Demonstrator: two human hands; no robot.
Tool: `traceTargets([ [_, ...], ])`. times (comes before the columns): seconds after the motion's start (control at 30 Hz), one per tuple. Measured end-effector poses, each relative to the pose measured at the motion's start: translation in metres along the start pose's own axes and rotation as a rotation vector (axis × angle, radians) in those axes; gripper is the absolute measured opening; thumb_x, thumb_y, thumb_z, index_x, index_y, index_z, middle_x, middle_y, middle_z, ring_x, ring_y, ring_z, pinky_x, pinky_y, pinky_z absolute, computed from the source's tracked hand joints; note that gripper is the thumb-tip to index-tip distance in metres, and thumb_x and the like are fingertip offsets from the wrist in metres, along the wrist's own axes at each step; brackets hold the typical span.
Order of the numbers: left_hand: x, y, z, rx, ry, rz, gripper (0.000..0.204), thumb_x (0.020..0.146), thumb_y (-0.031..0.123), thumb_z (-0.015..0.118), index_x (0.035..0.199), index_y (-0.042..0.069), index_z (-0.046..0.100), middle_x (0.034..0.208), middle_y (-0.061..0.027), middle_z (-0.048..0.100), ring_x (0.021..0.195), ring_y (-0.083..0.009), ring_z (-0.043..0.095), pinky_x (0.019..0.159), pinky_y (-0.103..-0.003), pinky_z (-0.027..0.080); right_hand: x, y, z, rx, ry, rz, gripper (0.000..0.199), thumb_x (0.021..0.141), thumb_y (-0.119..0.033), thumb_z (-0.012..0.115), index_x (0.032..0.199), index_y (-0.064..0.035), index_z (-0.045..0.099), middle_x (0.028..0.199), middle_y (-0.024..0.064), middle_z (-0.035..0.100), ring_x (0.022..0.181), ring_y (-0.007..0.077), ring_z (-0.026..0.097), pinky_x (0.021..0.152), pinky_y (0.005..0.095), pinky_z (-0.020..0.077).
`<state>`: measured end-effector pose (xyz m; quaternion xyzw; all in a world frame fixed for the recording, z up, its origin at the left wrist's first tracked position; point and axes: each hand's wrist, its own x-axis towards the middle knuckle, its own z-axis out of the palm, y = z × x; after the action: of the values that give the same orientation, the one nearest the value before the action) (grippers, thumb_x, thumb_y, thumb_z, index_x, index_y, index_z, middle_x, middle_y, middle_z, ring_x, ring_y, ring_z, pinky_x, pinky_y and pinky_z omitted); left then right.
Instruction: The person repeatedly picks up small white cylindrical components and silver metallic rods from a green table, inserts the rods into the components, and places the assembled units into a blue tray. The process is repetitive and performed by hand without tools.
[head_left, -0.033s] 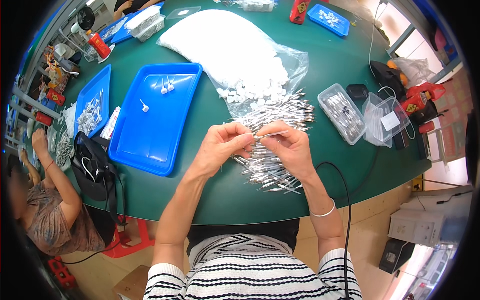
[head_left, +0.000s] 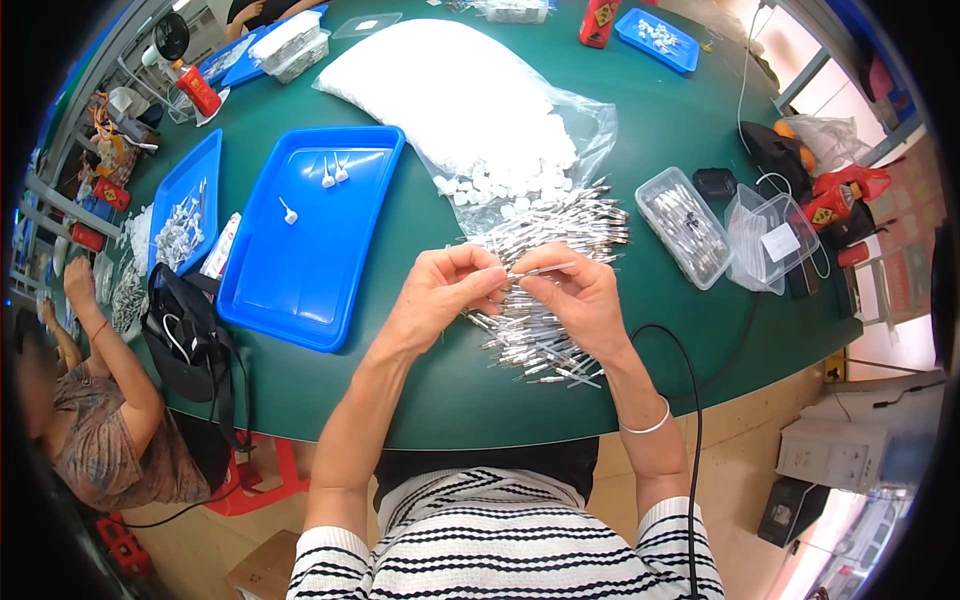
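Over a heap of thin silver-and-white rods (head_left: 560,225), my two hands meet fingertip to fingertip. My right hand (head_left: 578,305) is closed in a pinch on one thin rod (head_left: 550,267), which lies almost level and pokes out past the fingers. At the rod's left end, the thumb and forefinger of my left hand (head_left: 440,295) press together; whatever they grip is hidden. Beyond the heap, small white caps (head_left: 520,165) spill from the mouth of a large clear bag (head_left: 430,75).
Left of my hands lies a blue tray (head_left: 290,300) holding 3 white-capped rods. A second blue tray (head_left: 172,200) is heaped with such pieces. At right are a clear box (head_left: 685,228) of rods and a black cable (head_left: 690,370). Another person (head_left: 110,420) works at far left.
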<state>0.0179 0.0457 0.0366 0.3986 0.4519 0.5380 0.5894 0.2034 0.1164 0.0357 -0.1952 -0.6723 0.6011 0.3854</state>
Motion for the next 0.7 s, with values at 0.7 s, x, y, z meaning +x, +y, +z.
traceTargets([
  [0.7,0.003,-0.002,0.007,-0.017,0.111,0.135,0.030,0.089,0.007,0.063,0.116,-0.002,0.058,0.103,-0.0120,0.067,0.093,-0.0154,0.065,0.077,-0.026,0.055,0.000,0.004,0.009,0.255,0.119,0.022,0.011,0.092,-0.003,0.060,0.101,0.0028,0.059,0.099,0.0086,0.065,0.092,0.0120,0.061,0.081,0.0237,0.0489],
])
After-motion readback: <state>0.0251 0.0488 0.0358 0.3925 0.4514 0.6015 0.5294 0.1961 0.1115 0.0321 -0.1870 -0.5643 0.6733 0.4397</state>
